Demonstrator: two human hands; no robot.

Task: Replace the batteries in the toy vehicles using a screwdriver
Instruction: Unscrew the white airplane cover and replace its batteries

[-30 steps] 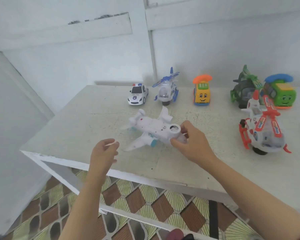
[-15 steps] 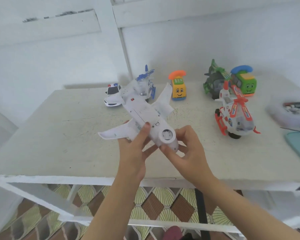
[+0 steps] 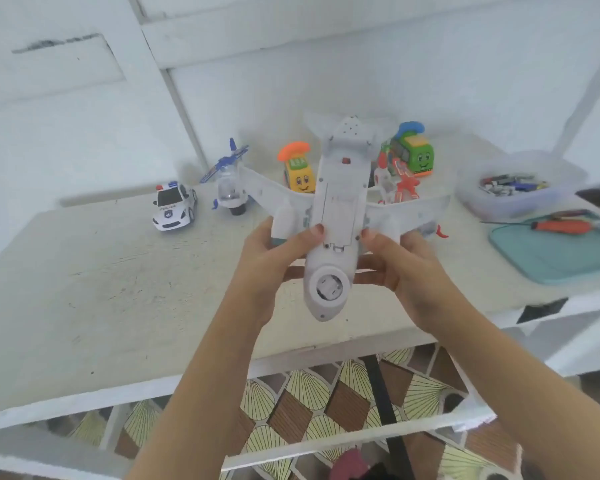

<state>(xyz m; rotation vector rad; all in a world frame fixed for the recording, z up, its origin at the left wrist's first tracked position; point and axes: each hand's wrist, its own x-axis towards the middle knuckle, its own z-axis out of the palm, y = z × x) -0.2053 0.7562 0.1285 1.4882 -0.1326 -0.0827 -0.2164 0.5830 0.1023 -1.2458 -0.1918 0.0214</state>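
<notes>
White worn table top (image 3: 101,271) against a white panelled wall (image 3: 291,81). Teal tray (image 3: 551,261) at the table's right edge; clear plastic tub (image 3: 478,202) just behind it. Patterned brown-and-cream floor tiles (image 3: 326,400) below, crossed by a black bar (image 3: 385,410)

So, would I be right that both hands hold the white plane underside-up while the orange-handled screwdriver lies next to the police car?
Not quite. In the head view the left hand and the right hand do hold the white plane underside-up, but the orange-handled screwdriver lies on the teal tray at the right, across the table from the police car.
</notes>
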